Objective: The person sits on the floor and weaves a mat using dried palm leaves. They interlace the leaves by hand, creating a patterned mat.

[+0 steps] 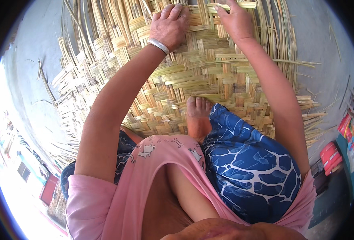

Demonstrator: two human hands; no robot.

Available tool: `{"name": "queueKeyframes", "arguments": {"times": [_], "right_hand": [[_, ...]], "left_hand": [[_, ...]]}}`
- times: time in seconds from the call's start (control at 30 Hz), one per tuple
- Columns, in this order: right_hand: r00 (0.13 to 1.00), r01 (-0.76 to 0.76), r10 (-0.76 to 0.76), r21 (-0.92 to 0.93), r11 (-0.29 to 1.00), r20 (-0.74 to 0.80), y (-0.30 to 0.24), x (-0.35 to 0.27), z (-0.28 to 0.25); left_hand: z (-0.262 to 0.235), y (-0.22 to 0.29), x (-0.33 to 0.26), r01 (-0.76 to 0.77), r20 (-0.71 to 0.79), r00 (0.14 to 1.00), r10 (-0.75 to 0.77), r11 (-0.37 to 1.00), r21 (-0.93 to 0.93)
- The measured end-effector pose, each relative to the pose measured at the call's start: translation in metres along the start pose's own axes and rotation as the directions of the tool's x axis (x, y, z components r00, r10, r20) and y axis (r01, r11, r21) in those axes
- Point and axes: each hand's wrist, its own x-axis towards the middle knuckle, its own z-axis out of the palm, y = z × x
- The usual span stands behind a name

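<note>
A mat (209, 80) of flat, pale yellow-green split-stalk strips, woven over and under, spreads out in front of me. At its far part my left hand (169, 28), with a silver bangle on the wrist, rests palm down on the weave, fingers apart and slightly bent. To its right, my right hand (239, 22) pinches a flat crosswise strip (247, 5) between thumb and fingers. That strip runs left across the upright strips toward my left fingertips. Whether the left fingers touch its end, I cannot tell. The right fingertips are partly cut off by the upper edge.
My bare foot (199, 116) presses on the near part of the mat. Loose strip ends (65, 132) stick out along both sides. Broken stalk pieces (45, 82) lie on the grey floor (321, 48). Red packages (331, 158) and other goods stand at the right.
</note>
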Motion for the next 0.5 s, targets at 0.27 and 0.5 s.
{"name": "queueKeyframes", "arguments": {"times": [0.27, 0.5], "right_hand": [[0.874, -0.462, 0.428, 0.661, 0.591, 0.229, 0.029, 0.005, -0.009], [0.891, -0.421, 0.401, 0.723, 0.548, 0.214, 0.047, -0.002, -0.018]], "left_hand": [[-0.021, -0.008, 0.040, -0.112, 0.055, 0.991, 0.121, 0.983, -0.145], [-0.001, 0.040, 0.096, 0.207, 0.369, 0.927, -0.067, 0.912, -0.355]]}}
